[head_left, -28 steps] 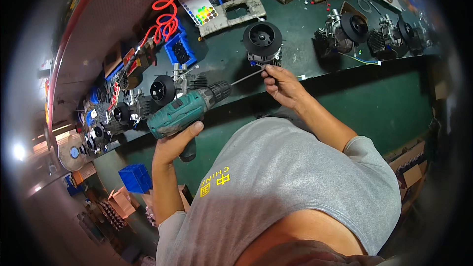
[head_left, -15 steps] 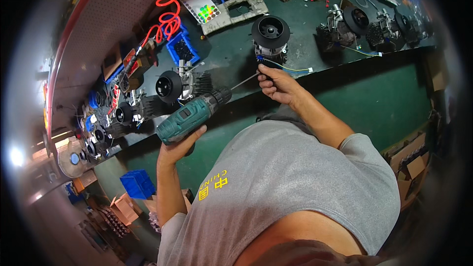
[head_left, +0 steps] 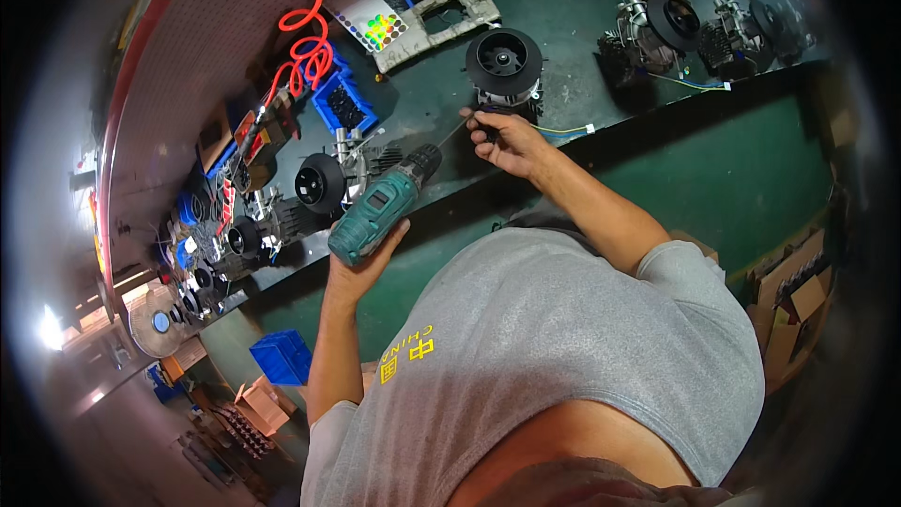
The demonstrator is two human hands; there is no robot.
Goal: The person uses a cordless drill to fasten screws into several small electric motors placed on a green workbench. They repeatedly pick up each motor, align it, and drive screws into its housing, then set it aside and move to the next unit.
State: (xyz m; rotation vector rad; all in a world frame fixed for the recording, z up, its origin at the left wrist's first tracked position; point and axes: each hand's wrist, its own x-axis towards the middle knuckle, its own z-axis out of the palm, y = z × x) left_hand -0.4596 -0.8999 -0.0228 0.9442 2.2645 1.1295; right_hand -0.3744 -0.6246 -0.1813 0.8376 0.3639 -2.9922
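Observation:
My left hand is wrapped round the grip of a green cordless drill. The drill's long thin bit slants up and right to the fingertips of my right hand. Those fingers are curled and pinched together; what they hold, if anything, is too small to make out. Just beyond them, on the green bench, stands a motor unit with a black fan wheel on top. From this unit a thin cable with a white connector runs to the bench edge, passing behind my right hand.
More fan units line the bench on the left, with others on the right. A blue bin of small dark parts stands near a coiled red air hose. A pale plate with a cut-out lies at the back.
The drill and my left hand have moved right and slightly up. My right hand has shifted left and closer to the fan unit, its fingers still at the bit's end.

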